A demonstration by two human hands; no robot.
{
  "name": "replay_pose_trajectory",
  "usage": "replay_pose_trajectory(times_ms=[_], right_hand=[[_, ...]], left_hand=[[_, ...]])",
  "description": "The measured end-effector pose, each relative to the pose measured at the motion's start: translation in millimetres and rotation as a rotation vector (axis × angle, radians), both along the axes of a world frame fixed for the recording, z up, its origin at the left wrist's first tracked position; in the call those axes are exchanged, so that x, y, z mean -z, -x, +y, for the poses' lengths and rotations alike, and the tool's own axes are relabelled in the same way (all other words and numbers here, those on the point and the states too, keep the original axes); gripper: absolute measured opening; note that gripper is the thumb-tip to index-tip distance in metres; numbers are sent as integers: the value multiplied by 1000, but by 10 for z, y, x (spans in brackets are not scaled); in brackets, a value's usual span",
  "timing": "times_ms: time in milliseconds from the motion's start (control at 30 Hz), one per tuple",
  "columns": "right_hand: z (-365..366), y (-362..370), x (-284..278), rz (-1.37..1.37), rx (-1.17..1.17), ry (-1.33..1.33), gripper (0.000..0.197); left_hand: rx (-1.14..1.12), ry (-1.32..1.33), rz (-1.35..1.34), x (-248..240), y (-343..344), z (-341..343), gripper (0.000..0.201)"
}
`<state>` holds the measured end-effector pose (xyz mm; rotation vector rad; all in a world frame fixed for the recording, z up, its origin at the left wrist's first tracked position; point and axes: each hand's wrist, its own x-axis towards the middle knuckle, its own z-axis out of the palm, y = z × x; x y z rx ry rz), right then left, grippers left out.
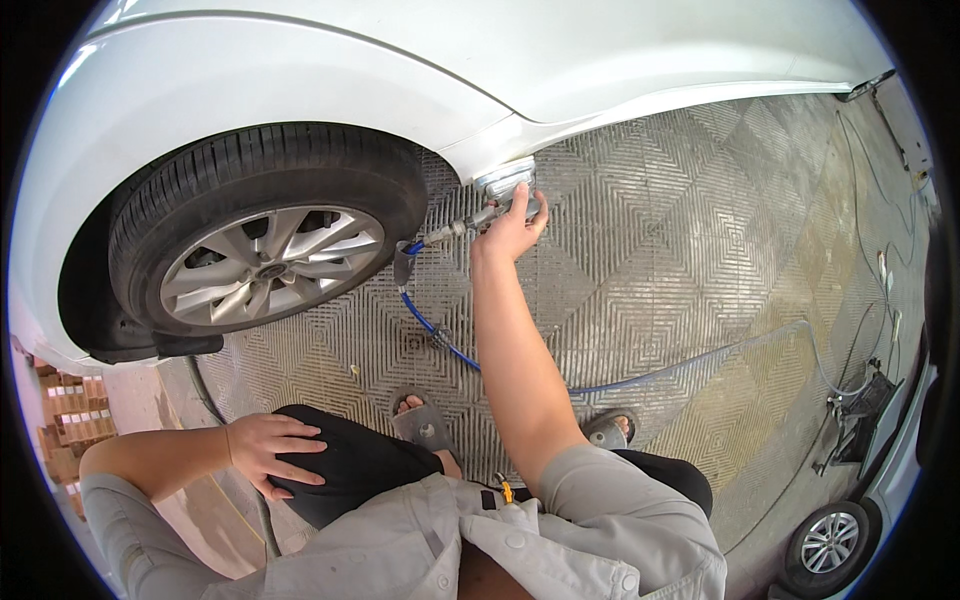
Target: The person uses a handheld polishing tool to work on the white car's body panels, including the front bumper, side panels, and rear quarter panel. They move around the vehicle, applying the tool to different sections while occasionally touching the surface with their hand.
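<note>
Take the big wheel (272,270) of the white car (300,75) as your mark: the silvery hand tool (508,178) is just right of it, up by the body's lower edge, though you cannot tell whether it touches the paint. Your right hand (512,230) grips that tool, thumb over its top and fingers bent round its right side, so the tool lies at your fingertips, beyond the palm. A grey fitting (455,230) reaches from the tool back toward the wheel, meeting the blue hose (420,315) near the tyre's right side; from there the hose bends nearer you than the wheel, passes under your right forearm and sweeps off well to the wheel's right. Your left hand (272,452) lies on the near side of the wheel, its fingers spread loosely over your black-clad knee (345,465), well apart from the tool. Your grey sandals (425,428) stand on the ridged floor (690,250), nearer you than the wheel and to its right.
</note>
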<state>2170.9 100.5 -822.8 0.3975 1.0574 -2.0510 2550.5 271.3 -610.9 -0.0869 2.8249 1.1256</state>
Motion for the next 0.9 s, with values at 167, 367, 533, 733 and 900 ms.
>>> replay_pose_trajectory(times_ms=[167, 367, 533, 733, 900], right_hand=[[30, -198, 0, -42, -17, 20, 46], [-44, -65, 2, -98, 57, 2, 38], [17, -198, -34, -66, 0, 13, 38], [-32, 29, -27, 57, -35, -4, 40], [-138, 708, -81, 154, -167, -103, 41]], left_hand=[[2, -8, 5, 12, 41, -46, 55], [0, 4, -14, -2, 16, -15, 53], [-6, 20, -25, -10, 19, -33, 55], [-31, -1, -27, 0, 75, -58, 54], [-33, 29, -50, -41, 54, -1, 55]])
